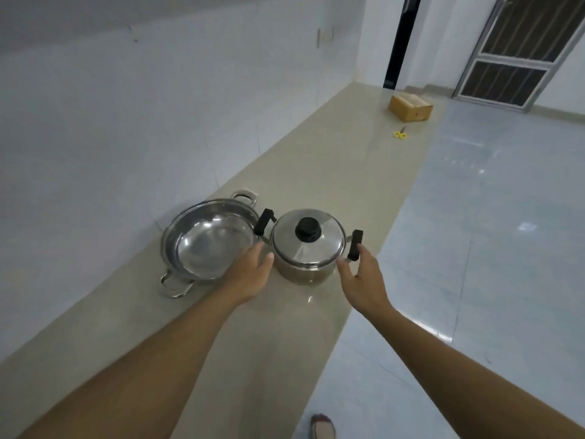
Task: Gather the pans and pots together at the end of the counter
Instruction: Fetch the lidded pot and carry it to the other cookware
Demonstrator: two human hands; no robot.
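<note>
Fingers (343, 269) spread, flanking lidded pot (307, 248)

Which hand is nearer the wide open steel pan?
Left. The left hand overlaps the wide pan's near-right rim, between it and the lidded pot. The right hand is on the pot's far side, by its right black handle.

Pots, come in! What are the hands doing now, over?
Left hand and right hand open, either side of lidded pot, not gripping. Open pan beside it. Scissors and box far down counter.
</note>
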